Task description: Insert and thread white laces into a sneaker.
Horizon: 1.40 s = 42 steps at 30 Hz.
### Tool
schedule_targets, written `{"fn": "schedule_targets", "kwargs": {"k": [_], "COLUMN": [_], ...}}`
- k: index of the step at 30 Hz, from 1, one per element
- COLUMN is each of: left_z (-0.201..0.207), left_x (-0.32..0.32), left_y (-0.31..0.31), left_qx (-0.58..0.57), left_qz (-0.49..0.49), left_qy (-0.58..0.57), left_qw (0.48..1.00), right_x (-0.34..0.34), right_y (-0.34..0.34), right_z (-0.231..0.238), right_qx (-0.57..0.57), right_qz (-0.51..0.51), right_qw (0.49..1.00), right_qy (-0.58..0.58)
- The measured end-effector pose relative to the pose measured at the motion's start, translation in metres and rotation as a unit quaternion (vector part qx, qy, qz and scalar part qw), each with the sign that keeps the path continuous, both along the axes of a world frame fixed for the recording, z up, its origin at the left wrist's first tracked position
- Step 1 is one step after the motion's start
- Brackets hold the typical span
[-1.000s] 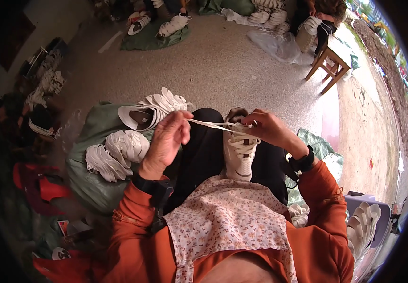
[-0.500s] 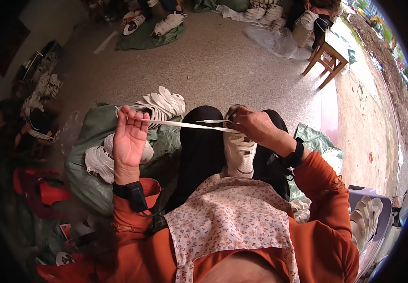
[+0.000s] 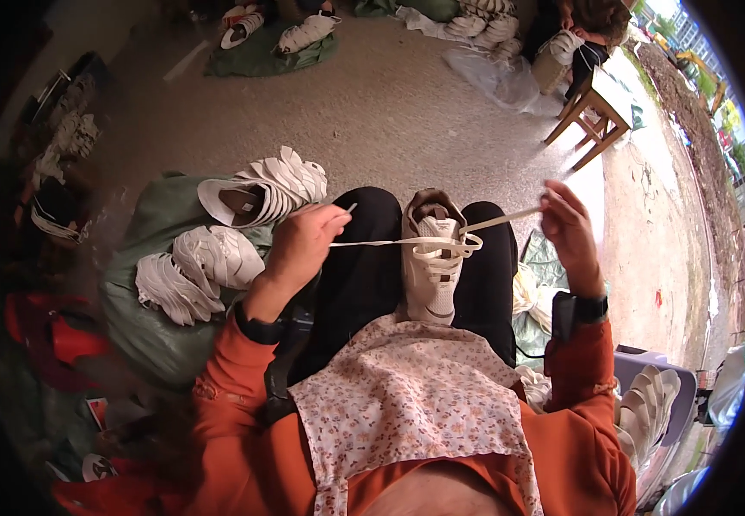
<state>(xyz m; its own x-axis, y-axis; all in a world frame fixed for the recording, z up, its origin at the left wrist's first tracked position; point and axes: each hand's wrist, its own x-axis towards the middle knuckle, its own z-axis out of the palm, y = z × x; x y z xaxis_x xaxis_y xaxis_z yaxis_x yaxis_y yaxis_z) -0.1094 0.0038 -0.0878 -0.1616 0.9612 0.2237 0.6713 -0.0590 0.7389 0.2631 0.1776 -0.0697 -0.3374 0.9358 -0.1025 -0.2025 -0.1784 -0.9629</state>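
A cream-white sneaker [image 3: 434, 288] is wedged upright between my knees, its toe toward me and its opening away from me. A flat white shoelace [image 3: 381, 243] runs out of its upper eyelets to both sides. My left hand [image 3: 299, 254] is closed on the left end, and a short tip pokes up past the fingers. Off to the right, my right hand [image 3: 572, 232] pinches the other end, which slants up from the shoe. Loose loops of lace lie across the sneaker's front. A floral apron [image 3: 411, 404] covers my lap.
To my left, white shoe uppers [image 3: 209, 267] are piled on a green sack [image 3: 132, 331]. A purple-grey bin [image 3: 691, 387] with white shoe parts stands at right. Ahead are a wooden stool [image 3: 596, 112], more shoes and another person's hands [image 3: 575, 34].
My right hand has moved right, away from the shoe, drawing lace out. My left hand has come in toward the knee, its fingers now closed. The shoe's opening is now uncovered.
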Motion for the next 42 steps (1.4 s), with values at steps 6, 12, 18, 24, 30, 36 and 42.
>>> {"fn": "schedule_targets", "kwargs": {"k": [6,12,18,24,30,36,42], "left_z": [-0.027,-0.037,-0.046,-0.043,-0.038,-0.033,-0.044], "left_x": [0.029,0.045,0.054,0.063,0.079,0.041,0.051], "left_y": [0.029,0.031,0.038,0.041,0.046,0.047,0.050], "left_qx": [0.104,0.044,0.083,0.129,0.141,0.014,0.051], "left_qz": [-0.102,-0.135,-0.108,-0.071,-0.055,-0.162,-0.151], "left_qy": [0.117,0.150,0.145,0.154,0.183,0.125,0.132], "left_qw": [0.982,0.978,0.980,0.977,0.971,0.979,0.978], "right_x": [0.053,-0.056,-0.108,-0.125,-0.135,-0.134,-0.137], "right_y": [0.002,-0.033,-0.041,-0.028,-0.010,-0.010,-0.013], "right_z": [-0.037,-0.014,-0.004,-0.012,-0.029,-0.026,-0.035], "right_qx": [0.162,0.310,0.497,0.482,0.387,0.334,0.414], "right_qz": [-0.146,0.115,0.236,0.283,0.365,0.386,0.341], "right_qw": [0.932,0.891,0.729,0.734,0.780,0.813,0.786], "right_qy": [-0.291,-0.312,-0.408,-0.385,-0.328,-0.281,-0.307]}}
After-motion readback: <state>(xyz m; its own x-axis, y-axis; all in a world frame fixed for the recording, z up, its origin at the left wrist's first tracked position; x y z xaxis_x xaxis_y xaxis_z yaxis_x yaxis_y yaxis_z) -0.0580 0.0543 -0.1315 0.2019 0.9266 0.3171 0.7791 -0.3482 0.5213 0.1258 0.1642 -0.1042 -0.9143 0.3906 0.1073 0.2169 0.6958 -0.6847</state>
